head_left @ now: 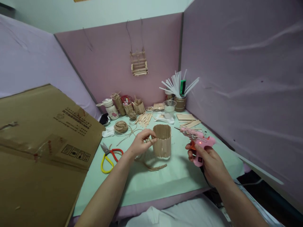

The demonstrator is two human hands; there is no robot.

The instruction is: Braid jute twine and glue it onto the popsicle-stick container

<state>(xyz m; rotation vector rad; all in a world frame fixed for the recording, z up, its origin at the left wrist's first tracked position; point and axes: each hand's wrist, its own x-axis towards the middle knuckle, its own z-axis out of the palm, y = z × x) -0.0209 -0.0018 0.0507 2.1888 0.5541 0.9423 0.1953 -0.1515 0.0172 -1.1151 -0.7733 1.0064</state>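
A round cup of upright craft sticks (162, 148) stands on the pale green table cover. My left hand (142, 142) is closed at the cup's left rim, fingertips pinched against its edge; a bit of what they grip is hidden. Below that hand a braided twine strip (155, 168) lies curved in front of the cup. To the right, my right hand (207, 157) is wrapped round a pink hot glue gun (201, 140) with a red light lit. Its metal nozzle points left toward the cup, apart from it. Scissors (110, 156) with red and yellow handles lie left.
A large cardboard box (47, 151) blocks the left side. Behind the cup are a twine ball (121, 126), loose craft sticks (144, 119), a clear plastic cup (169, 108) and a pot of white glue sticks (180, 103). A small stick swing (139, 64) hangs on the back panel.
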